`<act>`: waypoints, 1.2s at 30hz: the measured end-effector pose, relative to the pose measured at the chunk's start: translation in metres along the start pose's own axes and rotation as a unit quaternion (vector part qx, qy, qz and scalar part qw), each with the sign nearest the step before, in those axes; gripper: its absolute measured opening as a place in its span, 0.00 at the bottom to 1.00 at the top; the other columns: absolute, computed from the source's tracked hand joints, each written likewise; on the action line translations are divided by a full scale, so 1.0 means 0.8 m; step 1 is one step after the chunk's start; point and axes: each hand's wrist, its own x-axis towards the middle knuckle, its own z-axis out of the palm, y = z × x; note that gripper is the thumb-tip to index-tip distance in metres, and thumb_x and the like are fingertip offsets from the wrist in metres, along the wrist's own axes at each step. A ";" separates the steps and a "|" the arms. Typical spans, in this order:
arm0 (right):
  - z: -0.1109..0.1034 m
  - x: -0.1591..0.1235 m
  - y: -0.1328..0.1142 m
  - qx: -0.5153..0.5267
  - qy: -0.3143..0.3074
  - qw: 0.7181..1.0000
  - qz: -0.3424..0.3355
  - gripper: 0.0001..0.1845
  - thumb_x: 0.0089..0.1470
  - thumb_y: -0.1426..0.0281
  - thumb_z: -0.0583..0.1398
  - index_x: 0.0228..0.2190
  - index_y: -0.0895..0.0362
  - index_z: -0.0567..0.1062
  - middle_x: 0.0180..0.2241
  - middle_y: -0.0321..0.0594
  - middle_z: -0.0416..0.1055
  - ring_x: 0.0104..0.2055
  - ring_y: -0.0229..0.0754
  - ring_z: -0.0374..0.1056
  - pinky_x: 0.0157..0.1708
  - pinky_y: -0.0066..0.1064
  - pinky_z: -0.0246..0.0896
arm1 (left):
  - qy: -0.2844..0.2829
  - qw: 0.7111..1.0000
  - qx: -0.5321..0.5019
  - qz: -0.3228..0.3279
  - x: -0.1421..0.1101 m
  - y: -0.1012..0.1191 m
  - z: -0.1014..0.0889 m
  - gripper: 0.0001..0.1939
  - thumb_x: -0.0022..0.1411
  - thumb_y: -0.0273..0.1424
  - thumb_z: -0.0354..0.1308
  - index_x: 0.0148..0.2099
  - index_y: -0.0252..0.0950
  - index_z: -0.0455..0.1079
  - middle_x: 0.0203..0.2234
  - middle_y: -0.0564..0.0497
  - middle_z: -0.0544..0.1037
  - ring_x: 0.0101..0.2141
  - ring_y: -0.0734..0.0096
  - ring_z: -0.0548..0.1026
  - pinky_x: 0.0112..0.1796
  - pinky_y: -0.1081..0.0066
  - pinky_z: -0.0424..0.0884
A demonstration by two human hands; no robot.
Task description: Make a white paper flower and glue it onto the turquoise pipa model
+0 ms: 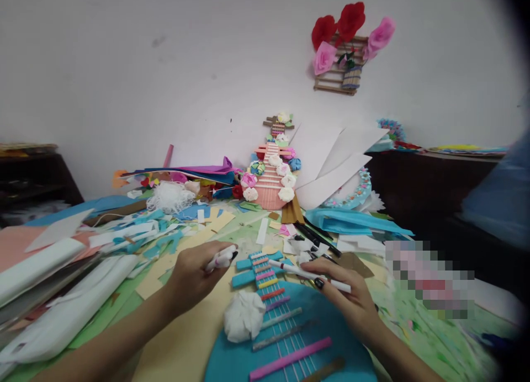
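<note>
My left hand [191,274] is closed around a small bunch of white pens [221,258], one end of them dark; their lengths are mostly hidden by my fingers. In my right hand [351,288] a slim white pen [292,269] with a purple band lies between thumb and fingers, pointing left above the craft's neck. Below both hands rests a blue guitar-shaped craft [232,362] with white strings and colored sticks across it. A crumpled white paper flower [244,317] sits on its left side.
A pink guitar craft with paper flowers [271,191] leans on the wall behind. Paper scraps [223,222], white string [170,197] and black pens [317,237] lie around the table. White packets [74,310] are at left. Paper roses on a stick frame [337,86] hang above.
</note>
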 end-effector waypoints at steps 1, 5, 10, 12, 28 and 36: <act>0.000 0.000 -0.002 0.005 -0.007 1.000 0.003 0.12 0.57 0.69 0.55 0.41 0.51 0.76 0.39 0.38 0.77 0.41 0.40 0.72 0.40 0.25 0.64 | -0.006 1.000 -0.011 0.004 0.001 0.001 0.002 0.08 0.59 0.25 0.55 0.42 0.34 0.70 0.33 0.48 0.79 0.33 0.72 0.77 0.35 0.78 0.70; 0.002 0.002 -0.009 0.030 -0.049 0.998 0.018 0.13 0.58 0.69 0.54 0.41 0.52 0.76 0.40 0.39 0.76 0.41 0.41 0.71 0.41 0.27 0.63 | -0.047 0.998 -0.043 0.013 0.003 0.004 0.009 0.13 0.60 0.27 0.54 0.48 0.35 0.70 0.40 0.44 0.77 0.41 0.68 0.76 0.40 0.74 0.71; 0.002 0.001 -0.011 0.060 -0.104 0.993 0.004 0.14 0.59 0.68 0.54 0.45 0.49 0.74 0.42 0.39 0.75 0.45 0.42 0.68 0.45 0.30 0.61 | -0.098 0.991 -0.086 0.025 0.002 0.010 0.013 0.15 0.61 0.29 0.55 0.51 0.36 0.69 0.43 0.43 0.76 0.45 0.66 0.74 0.44 0.72 0.71; 0.000 0.001 -0.011 0.070 -0.113 0.991 -0.006 0.15 0.59 0.68 0.54 0.46 0.49 0.74 0.42 0.38 0.75 0.47 0.42 0.68 0.46 0.30 0.60 | -0.117 0.987 -0.100 0.034 0.002 0.013 0.013 0.15 0.61 0.29 0.56 0.51 0.36 0.69 0.43 0.43 0.76 0.45 0.66 0.74 0.45 0.71 0.71; -0.008 0.001 -0.022 0.074 -0.129 0.989 0.007 0.14 0.59 0.67 0.54 0.44 0.51 0.75 0.43 0.41 0.75 0.44 0.44 0.71 0.43 0.30 0.65 | -0.170 0.965 -0.185 0.069 0.015 0.039 0.006 0.11 0.62 0.27 0.51 0.46 0.34 0.69 0.36 0.40 0.78 0.38 0.65 0.76 0.38 0.70 0.71; -0.006 0.002 -0.026 0.102 -0.144 0.984 0.020 0.15 0.59 0.65 0.54 0.45 0.50 0.75 0.44 0.40 0.75 0.46 0.45 0.71 0.44 0.31 0.65 | -0.194 0.961 -0.175 0.085 0.018 0.044 0.007 0.14 0.65 0.33 0.47 0.46 0.32 0.69 0.37 0.36 0.77 0.39 0.63 0.75 0.38 0.69 0.71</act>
